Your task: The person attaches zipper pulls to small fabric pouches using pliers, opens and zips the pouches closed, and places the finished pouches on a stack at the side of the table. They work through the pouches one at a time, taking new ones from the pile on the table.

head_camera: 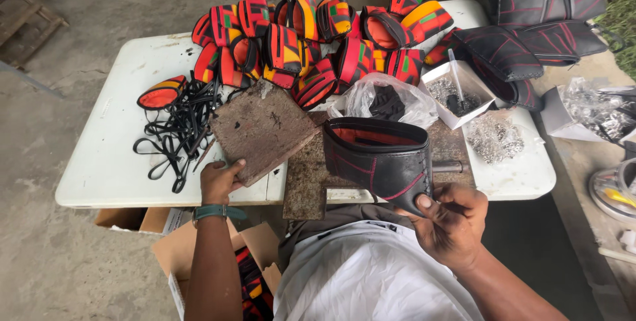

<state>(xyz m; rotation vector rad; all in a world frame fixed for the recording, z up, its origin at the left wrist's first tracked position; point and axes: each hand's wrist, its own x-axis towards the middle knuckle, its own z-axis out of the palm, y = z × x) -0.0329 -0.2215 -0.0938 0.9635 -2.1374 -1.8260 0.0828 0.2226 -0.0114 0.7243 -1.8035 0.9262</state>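
left hand [218, 180]: grip closed on brown board [263, 129] edge, lower centre | right hand [452, 220]: grip pinching black pouch [381, 162] tab

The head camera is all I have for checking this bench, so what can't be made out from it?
- Black pouch: its far side faces away; the right hand covers its lower tip.
- Metal bar: mostly hidden behind the pouch.
- Clear bag: dark contents blurred by plastic.
- Small white box: metal bits too small to identify.
- Cardboard box: blocked by the left hand's forearm and cut by the bottom edge.
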